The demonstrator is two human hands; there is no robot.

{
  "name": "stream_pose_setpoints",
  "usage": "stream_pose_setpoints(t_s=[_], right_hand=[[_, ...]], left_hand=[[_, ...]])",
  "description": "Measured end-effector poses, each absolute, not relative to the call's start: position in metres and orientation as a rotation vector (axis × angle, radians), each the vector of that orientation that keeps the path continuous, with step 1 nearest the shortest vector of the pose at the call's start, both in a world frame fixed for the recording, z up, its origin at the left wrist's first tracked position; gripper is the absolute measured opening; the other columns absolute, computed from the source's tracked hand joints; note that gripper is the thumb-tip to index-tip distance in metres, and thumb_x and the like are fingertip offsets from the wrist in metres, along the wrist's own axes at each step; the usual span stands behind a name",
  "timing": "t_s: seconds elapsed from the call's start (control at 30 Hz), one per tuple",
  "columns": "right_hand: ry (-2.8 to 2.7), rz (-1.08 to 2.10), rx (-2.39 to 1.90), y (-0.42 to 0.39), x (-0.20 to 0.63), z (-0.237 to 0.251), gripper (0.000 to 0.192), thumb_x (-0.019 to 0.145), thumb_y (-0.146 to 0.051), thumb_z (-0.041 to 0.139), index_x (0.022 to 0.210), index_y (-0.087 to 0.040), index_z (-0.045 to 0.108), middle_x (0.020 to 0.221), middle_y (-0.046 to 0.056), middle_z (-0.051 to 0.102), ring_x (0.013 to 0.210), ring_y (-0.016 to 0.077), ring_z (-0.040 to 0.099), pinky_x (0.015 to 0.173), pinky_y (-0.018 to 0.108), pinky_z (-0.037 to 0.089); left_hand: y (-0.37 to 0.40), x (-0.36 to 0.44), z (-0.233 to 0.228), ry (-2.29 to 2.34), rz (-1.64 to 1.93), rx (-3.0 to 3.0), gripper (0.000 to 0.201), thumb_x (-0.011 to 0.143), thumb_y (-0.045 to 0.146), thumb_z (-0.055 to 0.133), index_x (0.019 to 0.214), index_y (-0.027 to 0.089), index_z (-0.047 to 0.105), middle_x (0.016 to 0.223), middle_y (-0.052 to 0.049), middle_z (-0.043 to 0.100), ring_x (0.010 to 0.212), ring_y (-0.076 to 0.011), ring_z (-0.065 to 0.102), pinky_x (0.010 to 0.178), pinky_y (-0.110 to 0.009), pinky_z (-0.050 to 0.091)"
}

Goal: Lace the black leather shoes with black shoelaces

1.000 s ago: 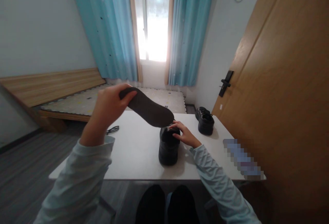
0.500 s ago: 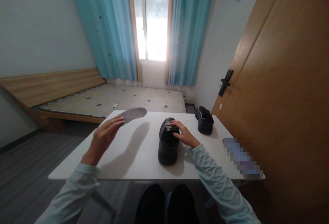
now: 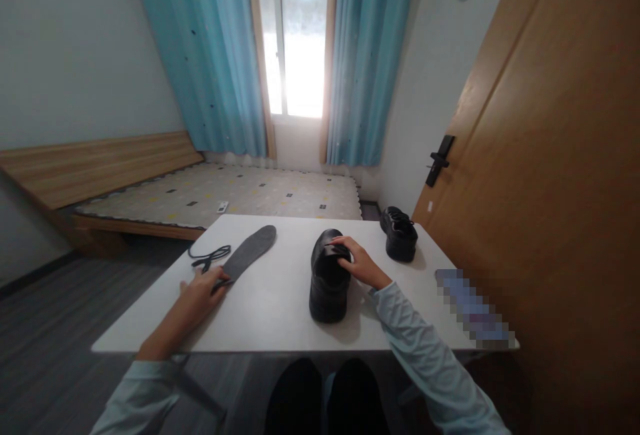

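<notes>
The left hand [image 3: 200, 290] lay low on the white desk [image 3: 273, 302], its fingers [image 3: 219, 282] spread flat on the near end of the grey insole [image 3: 249, 253]; they pressed on it rather than closed around it. The insole lay flat on the desk, its long axis running from the left hand toward the far edge, tip pointing away and slightly right. Just left of the insole, a black lace [image 3: 210, 256] lay in a loose tangle near the desk's left edge, close to the left hand; contact between them could not be determined. The right hand [image 3: 359, 264] rested on the top of the near shoe [image 3: 329, 275], with its fingers [image 3: 340, 243] curled narrowly over the shoe's opening and gripping the upper rim. This black shoe stood upright at the centre of the desk, well apart from the insole. A second black shoe [image 3: 399, 233] stood upright near the far right corner of the desk, apart from both hands. Pale sleeves covered both forearms. A bed [image 3: 210, 195] stood behind the desk, below a window framed by blue curtains [image 3: 220, 55], and a wooden door [image 3: 540, 155] was on the right.
</notes>
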State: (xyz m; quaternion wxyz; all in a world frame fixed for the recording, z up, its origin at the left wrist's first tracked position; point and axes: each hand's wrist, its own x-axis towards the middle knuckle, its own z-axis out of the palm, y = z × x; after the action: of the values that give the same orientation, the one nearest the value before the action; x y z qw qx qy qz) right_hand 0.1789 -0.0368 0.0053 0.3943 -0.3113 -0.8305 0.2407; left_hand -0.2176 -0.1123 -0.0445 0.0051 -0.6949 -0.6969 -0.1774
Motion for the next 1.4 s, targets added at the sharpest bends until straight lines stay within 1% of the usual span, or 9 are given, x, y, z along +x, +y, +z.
stream_pose_setpoints(t_s=[0.17,0.27,0.43,0.63,0.8,0.93,1.03,1.23,1.4], right_hand=[[-2.052,0.496,-0.910,-0.036,0.171,0.002,0.042,0.071,-0.010,0.051,0.112,-0.018,0.055,0.123,0.011,0.053,0.121,0.0243,0.046,0.108,0.045,0.032],[-2.033,0.441,-0.997,-0.038,0.168,0.003,0.040,0.072,-0.011,0.051,0.112,-0.016,0.055,0.124,0.013,0.051,0.121,0.0246,0.046,0.107,0.044,0.033],[-2.054,0.448,-1.017,-0.042,0.167,0.007,0.032,0.075,-0.011,0.049,0.106,-0.018,0.056,0.108,0.009,0.059,0.105,0.0218,0.053,0.099,0.041,0.040],[-2.050,0.448,-1.014,-0.041,0.165,0.007,0.030,0.076,-0.012,0.049,0.105,-0.017,0.056,0.108,0.009,0.059,0.104,0.0218,0.054,0.096,0.040,0.041],[-2.046,0.444,-0.996,-0.041,0.164,0.006,0.030,0.075,-0.012,0.050,0.104,-0.017,0.056,0.109,0.009,0.059,0.105,0.0220,0.054,0.096,0.040,0.041],[-2.031,0.458,-1.005,-0.043,0.164,0.008,0.029,0.076,-0.014,0.052,0.104,-0.018,0.057,0.108,0.008,0.060,0.103,0.0222,0.055,0.094,0.041,0.044],[-2.013,0.527,-1.006,-0.045,0.164,0.011,0.029,0.078,-0.018,0.054,0.107,-0.018,0.057,0.111,0.009,0.059,0.106,0.0229,0.055,0.088,0.039,0.048],[-1.862,0.689,-0.891,-0.048,0.169,0.017,0.033,0.087,-0.031,0.049,0.118,-0.021,0.055,0.134,0.011,0.048,0.123,0.0232,0.047,0.078,0.032,0.053],[-1.817,0.591,-0.929,-0.045,0.173,0.013,0.024,0.084,-0.029,0.053,0.106,-0.021,0.060,0.124,0.010,0.053,0.113,0.0214,0.053,0.073,0.030,0.054]], left_hand=[[-0.109,-0.201,-0.038,-2.134,-0.728,-2.348,0.023,0.077,0.033,0.045,0.090,0.016,0.056,0.098,-0.012,0.064,0.093,-0.0259,0.062,0.084,-0.038,0.048],[-0.105,-0.192,-0.036,-2.097,-0.711,-2.378,0.025,0.077,0.031,0.048,0.095,0.015,0.055,0.101,-0.012,0.063,0.094,-0.0256,0.061,0.085,-0.038,0.048],[-0.107,-0.162,-0.013,-1.927,-0.587,-2.216,0.037,0.078,0.041,0.059,0.103,0.014,0.058,0.115,-0.018,0.059,0.106,-0.0319,0.055,0.089,-0.045,0.045],[-0.147,-0.059,0.036,-1.607,-0.797,-2.134,0.034,0.088,0.042,0.052,0.111,0.017,0.058,0.114,-0.012,0.062,0.103,-0.0283,0.053,0.089,-0.043,0.045],[-0.161,0.007,0.034,-1.553,-0.694,-2.361,0.051,0.074,0.041,0.071,0.117,0.018,0.055,0.113,-0.011,0.061,0.109,-0.0296,0.051,0.084,-0.043,0.047],[-0.153,0.022,0.025,-1.617,-0.526,-2.488,0.036,0.070,0.029,0.076,0.101,0.019,0.060,0.094,-0.006,0.062,0.094,-0.0254,0.056,0.075,-0.038,0.050],[-0.150,0.020,0.025,-1.623,-0.554,-2.475,0.032,0.072,0.026,0.075,0.099,0.019,0.060,0.093,-0.005,0.061,0.093,-0.0247,0.054,0.076,-0.036,0.050],[-0.153,0.004,0.026,-1.634,-0.669,-2.364,0.023,0.078,0.021,0.067,0.099,0.021,0.058,0.094,-0.005,0.057,0.092,-0.0244,0.050,0.073,-0.035,0.050],[-0.148,-0.026,0.029,-1.591,-0.750,-2.261,0.016,0.083,0.019,0.059,0.098,0.022,0.059,0.093,-0.007,0.055,0.093,-0.0244,0.047,0.076,-0.036,0.050]])
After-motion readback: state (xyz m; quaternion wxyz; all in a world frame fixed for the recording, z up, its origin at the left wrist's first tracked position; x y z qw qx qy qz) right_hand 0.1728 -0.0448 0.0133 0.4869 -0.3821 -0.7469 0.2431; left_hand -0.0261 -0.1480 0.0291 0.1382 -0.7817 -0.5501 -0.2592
